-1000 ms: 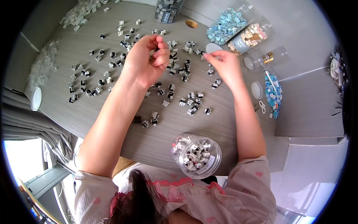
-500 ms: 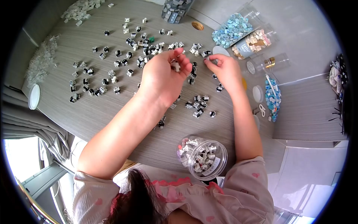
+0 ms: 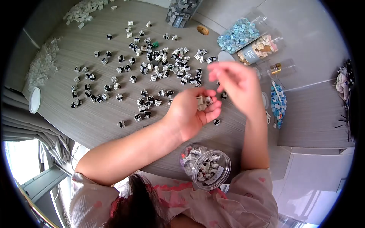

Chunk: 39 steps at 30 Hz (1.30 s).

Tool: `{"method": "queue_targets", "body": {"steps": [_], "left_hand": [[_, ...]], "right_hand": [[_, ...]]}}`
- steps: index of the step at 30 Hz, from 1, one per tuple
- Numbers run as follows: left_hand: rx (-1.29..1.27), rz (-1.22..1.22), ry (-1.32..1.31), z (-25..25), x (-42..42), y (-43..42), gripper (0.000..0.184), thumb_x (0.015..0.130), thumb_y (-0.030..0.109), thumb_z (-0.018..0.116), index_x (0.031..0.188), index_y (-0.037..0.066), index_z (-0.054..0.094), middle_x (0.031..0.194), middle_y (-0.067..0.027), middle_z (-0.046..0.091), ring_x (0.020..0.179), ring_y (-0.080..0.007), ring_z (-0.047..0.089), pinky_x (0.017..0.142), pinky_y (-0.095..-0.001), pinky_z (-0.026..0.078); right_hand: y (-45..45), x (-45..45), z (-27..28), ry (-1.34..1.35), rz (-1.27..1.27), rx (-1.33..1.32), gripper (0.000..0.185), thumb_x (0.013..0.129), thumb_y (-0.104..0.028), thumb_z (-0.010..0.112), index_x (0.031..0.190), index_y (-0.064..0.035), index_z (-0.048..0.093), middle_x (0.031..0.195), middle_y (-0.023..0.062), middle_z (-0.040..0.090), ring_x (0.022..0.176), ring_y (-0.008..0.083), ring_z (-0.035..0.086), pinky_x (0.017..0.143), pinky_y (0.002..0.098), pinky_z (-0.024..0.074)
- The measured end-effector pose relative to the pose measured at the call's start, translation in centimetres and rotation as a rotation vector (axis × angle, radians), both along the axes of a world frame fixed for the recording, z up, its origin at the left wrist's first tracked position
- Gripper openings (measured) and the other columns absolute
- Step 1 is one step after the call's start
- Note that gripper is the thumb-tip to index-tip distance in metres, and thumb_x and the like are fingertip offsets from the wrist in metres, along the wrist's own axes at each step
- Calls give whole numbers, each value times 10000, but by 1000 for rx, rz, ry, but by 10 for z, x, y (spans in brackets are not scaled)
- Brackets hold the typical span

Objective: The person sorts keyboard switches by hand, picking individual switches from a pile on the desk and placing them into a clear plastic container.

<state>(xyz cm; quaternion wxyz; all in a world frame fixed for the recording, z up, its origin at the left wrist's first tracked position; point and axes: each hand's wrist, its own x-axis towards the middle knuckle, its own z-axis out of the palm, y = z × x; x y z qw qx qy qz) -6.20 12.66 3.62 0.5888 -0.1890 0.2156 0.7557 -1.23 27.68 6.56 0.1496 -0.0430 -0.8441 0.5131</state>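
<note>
My left hand [image 3: 195,110] is held palm up over the table, fingers curled around several white keyboard switches [image 3: 202,102] cupped in it. Close beside it on the right, my right hand [image 3: 239,85] is raised above the table, somewhat blurred, with thumb and fingers apart and nothing visible between them. Many black-and-white keyboard switches [image 3: 150,57] lie scattered and clustered on the table beyond both hands. A clear jar [image 3: 211,169] holding more switches rests tilted near my body, its round mouth toward me.
Clear jars of blue keycaps [image 3: 239,36] and pale keycaps [image 3: 262,47] lie at the right back. Grey keycaps fill an upright container [image 3: 182,13]. Clear pieces [image 3: 42,62] and white keycaps [image 3: 81,13] pile along the left edge, near a white lid [image 3: 35,100]. A blue-filled bag [image 3: 278,102] lies at right.
My left hand has moved toward me and to the right, uncovering switches on the table. My right hand has left a switch at the back and come down toward the left hand.
</note>
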Motion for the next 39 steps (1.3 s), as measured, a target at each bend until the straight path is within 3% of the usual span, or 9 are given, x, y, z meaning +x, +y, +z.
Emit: {"method": "queue_targets", "body": {"steps": [5,9,12,19,24,26,29,35,39], "left_hand": [[44,-108,57,-12,7,2,215,1016,212,476,907,42,550,820,-44,542,611,-104,430,476,-234,326],[72,-98,63,-18,6,1,220,1013,218,478,888,47,539,794,-41,530,594,-101,396,450,-240,275],[100,-88,40,-14,3,-1,227,1013,222,472,872,54,530,783,-40,528,586,-105,387,471,-243,292],[60,-35,82,-11,4,0,268,1030,235,408,955,33,567,896,-90,629,732,-170,596,668,-289,510],[17,79,32,-10,3,2,298,1047,247,355,1028,28,556,909,-82,638,776,-200,627,813,-340,563],[17,171,24,-3,4,-2,291,1048,257,364,1048,31,547,908,-79,632,782,-197,628,751,-332,555],[-2,161,63,-1,4,-2,287,1048,267,384,1022,38,555,906,-72,620,763,-185,618,655,-306,519],[104,-129,109,-8,3,-4,290,1023,268,467,899,29,577,798,-37,544,574,-82,368,413,-231,216],[128,-138,63,-10,1,-4,276,1017,246,454,902,29,579,811,-46,550,576,-87,382,423,-234,234]], "right_hand": [[26,-51,-8,-298,-88,496,198,879,-154,685,1069,-118,729,904,65,701,783,193,654,659,311,502],[27,-86,-34,-90,75,812,208,781,-205,754,973,-130,724,864,63,643,980,286,582,876,399,483],[23,-97,-42,-99,119,880,220,765,-232,772,957,-135,722,921,70,646,986,286,579,898,390,479],[16,-102,-47,-77,125,835,245,748,-256,800,948,-136,727,892,70,633,937,260,572,852,376,473],[15,-64,-3,-68,193,283,238,754,-218,831,880,-47,725,825,15,613,789,138,547,733,289,429],[18,-39,21,-65,463,285,207,771,-187,821,898,-51,731,844,9,623,790,119,537,723,291,424],[14,-19,33,-44,477,356,180,790,-164,801,919,-55,737,862,4,632,796,107,537,715,282,418],[65,-33,-3,-148,-166,508,204,784,-157,769,965,-73,727,804,27,586,753,180,562,694,305,446],[70,-36,-21,-176,-106,690,241,776,-193,760,1005,-127,719,861,60,587,836,234,565,790,347,460]]}}
